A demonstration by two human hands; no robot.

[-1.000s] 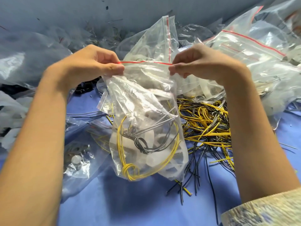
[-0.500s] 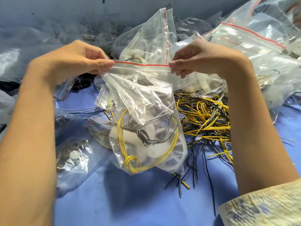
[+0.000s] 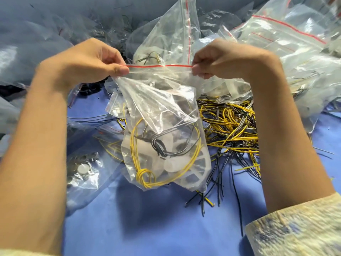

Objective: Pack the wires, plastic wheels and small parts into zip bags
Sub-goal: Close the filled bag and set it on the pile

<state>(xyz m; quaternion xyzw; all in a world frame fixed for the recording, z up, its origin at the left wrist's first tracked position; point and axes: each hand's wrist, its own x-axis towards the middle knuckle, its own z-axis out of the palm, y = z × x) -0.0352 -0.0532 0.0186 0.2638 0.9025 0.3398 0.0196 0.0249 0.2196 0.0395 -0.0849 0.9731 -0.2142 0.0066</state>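
Observation:
A clear zip bag [image 3: 162,115] with a red strip along its top hangs above the blue table. Inside it lie a coiled yellow wire [image 3: 145,177], a knotted black and grey wire [image 3: 158,146] and a white plastic wheel [image 3: 188,170]. My left hand [image 3: 92,61] pinches the left end of the bag's zip edge. My right hand [image 3: 227,60] pinches the right end, and the strip is stretched straight between them. Whether the zip is sealed cannot be told.
A heap of loose yellow, black and grey wires [image 3: 232,126] lies right of the bag. A bag of small metal discs [image 3: 83,169] lies at the lower left. More zip bags [image 3: 287,45] pile up at the back and right. The blue table [image 3: 147,228] shows in front.
My two hands have drawn apart along the zip edge, my left hand sliding left, so the red strip is longer and taut. The bag hangs much as before.

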